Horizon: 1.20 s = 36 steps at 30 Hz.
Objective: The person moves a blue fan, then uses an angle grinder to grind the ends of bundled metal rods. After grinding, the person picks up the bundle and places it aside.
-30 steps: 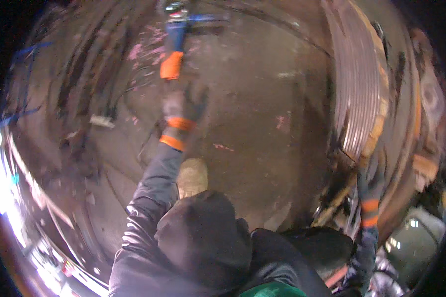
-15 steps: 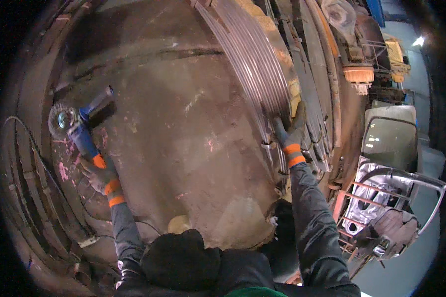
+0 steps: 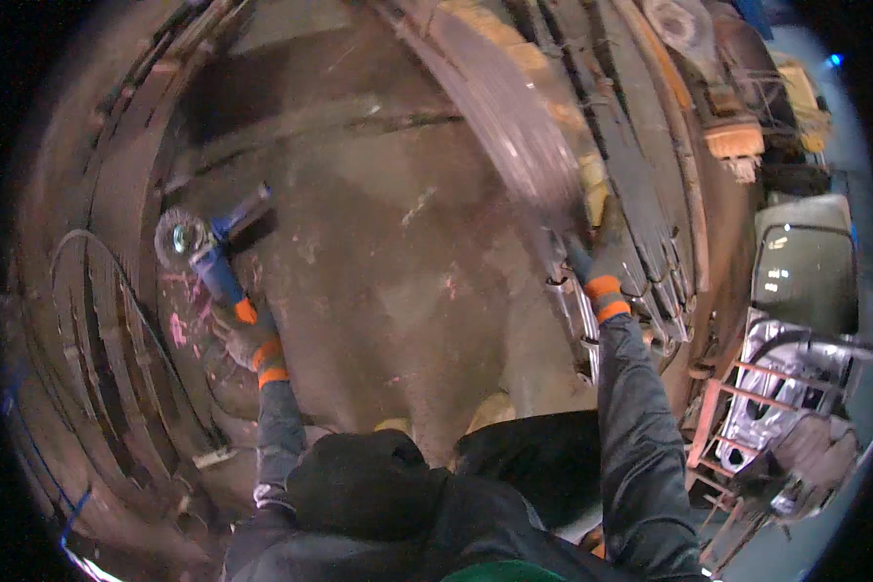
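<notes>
My left hand (image 3: 246,336), in a grey glove with an orange cuff, is closed on the rear of a blue angle grinder (image 3: 217,274). A round wire brush wheel (image 3: 180,241) is fitted at its head, and its side handle (image 3: 246,210) points away to the right. On the right, my gloved right hand (image 3: 603,254) grips the near part of a bundle of long thin metal rods (image 3: 519,145). The rods are smeared by motion, and some of the fingers are hard to make out.
Long metal bars (image 3: 640,194) lie right of the rods. Farther right are a glass pane (image 3: 805,267), a bare metal car door (image 3: 781,388) and a reddish rack (image 3: 713,427). At left, a dark cable (image 3: 131,291) curves over long beams (image 3: 87,339). My shoe tip (image 3: 492,409) shows on the floor.
The whole view has shifted, so the scene sits farther right in the picture. The rods have gone from sharp to blurred under my right hand. My left hand keeps its hold on the grinder.
</notes>
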Available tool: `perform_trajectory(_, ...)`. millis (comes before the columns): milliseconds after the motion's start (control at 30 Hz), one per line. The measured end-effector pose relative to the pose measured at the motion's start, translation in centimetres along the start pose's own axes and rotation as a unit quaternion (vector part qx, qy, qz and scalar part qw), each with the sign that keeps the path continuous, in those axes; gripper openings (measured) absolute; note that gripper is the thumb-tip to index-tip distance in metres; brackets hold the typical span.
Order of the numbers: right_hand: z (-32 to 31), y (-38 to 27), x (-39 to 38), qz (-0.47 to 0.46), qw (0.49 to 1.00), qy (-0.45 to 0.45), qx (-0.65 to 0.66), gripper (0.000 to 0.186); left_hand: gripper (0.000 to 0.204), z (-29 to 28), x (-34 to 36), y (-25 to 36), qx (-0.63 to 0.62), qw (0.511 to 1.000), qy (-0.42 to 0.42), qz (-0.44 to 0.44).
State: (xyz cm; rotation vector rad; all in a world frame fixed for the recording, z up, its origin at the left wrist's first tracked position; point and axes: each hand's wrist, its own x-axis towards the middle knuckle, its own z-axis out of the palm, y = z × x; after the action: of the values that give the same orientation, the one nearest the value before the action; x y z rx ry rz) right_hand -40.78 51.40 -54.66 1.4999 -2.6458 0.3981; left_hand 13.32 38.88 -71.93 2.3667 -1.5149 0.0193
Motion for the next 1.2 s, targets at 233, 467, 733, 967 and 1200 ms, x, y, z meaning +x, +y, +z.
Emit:
perform_trajectory(233,-2.1,-2.8,0.9,0.111,0.98,-0.125,-0.108,0.112,0.087,4.0,-0.4,-3.3,0.047,0.997,0.021,-0.063)
perform_trajectory(467,-6.6,-13.7,-0.5,-0.046,0.995,-0.011,0.091,0.074,0.08,5.7,3.4,-7.6,-0.063,0.991,-0.117,-0.034)
perform_trajectory(733,-11.2,-19.4,-8.0,-0.212,0.944,-0.201,0.155,0.069,0.034,-7.8,0.9,0.6,-0.544,0.751,-0.319,-0.198)
perform_trajectory(967,-8.3,-22.2,-9.1,-0.141,0.902,-0.289,0.288,0.077,0.029,-20.3,-4.7,11.5,-0.578,0.657,-0.47,-0.114)
perform_trajectory(1200,-10.9,-26.2,-7.6,0.109,0.352,-0.218,0.904,0.034,0.054,-31.9,-4.1,21.3,-0.496,0.645,-0.566,0.133)
